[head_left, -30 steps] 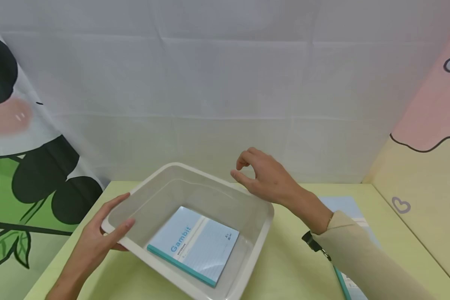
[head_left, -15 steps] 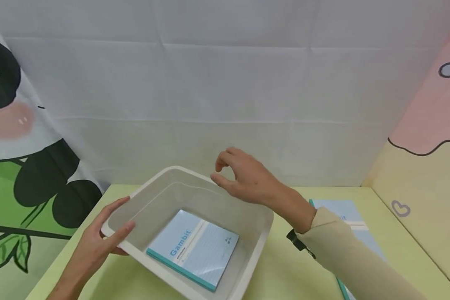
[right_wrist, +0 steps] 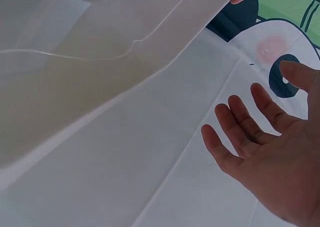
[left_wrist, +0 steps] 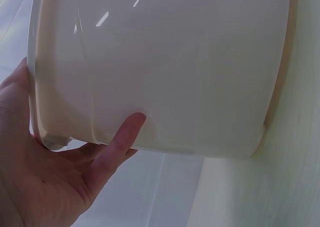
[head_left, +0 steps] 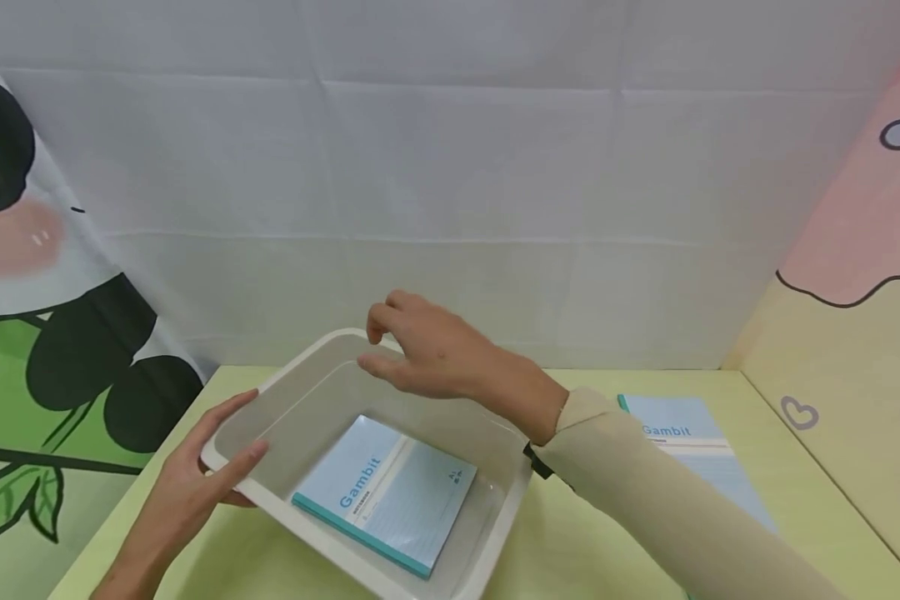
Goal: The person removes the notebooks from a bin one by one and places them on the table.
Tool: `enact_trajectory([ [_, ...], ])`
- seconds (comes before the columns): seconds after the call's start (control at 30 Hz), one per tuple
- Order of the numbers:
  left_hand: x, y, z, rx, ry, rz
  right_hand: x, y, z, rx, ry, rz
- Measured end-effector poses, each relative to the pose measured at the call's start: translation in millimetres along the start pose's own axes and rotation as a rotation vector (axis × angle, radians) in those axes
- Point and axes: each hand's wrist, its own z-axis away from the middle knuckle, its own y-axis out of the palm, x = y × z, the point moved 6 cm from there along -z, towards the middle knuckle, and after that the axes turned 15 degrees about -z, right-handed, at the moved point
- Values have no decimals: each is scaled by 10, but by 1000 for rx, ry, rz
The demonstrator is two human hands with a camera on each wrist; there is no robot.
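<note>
A white plastic bin (head_left: 487, 533) stands askew on the table, and a light blue "Gambit" notebook (head_left: 390, 492) with a teal spine lies inside it. My left hand (head_left: 183, 487) grips the bin's left corner, thumb over the rim. In the left wrist view that same hand (left_wrist: 75, 172) shows against the bin's pale wall (left_wrist: 185, 72). My right hand (head_left: 435, 346) hovers over the bin's back rim with loosely bent fingers and nothing in them. The right wrist view shows this hand (right_wrist: 270, 152) with fingers spread, apart from the bin's edge (right_wrist: 115, 102).
A second "Gambit" notebook (head_left: 690, 442) lies on the yellow table (head_left: 570, 533) at the right, partly hidden by my right sleeve (head_left: 660, 500). A white cloth (head_left: 457, 167) hangs behind the table. Printed panels stand left and right.
My right hand has moved left along the bin's back rim, its fingers loosely bent. More of the notebook at the right now shows. The left hand and the bin hold still.
</note>
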Motion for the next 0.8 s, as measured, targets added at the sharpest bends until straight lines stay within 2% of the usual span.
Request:
enact_trajectory([
  [0.3, 1, -4, -12, 0, -5, -16, 109, 141, -162, 68, 6, 59],
  [0.57, 16, 3, -7, 12, -18, -2, 141, 262, -318, 106, 1, 97],
  [0.8, -8, -8, -11, -11, -9, -34, 116, 395, -430, 142, 13, 112],
])
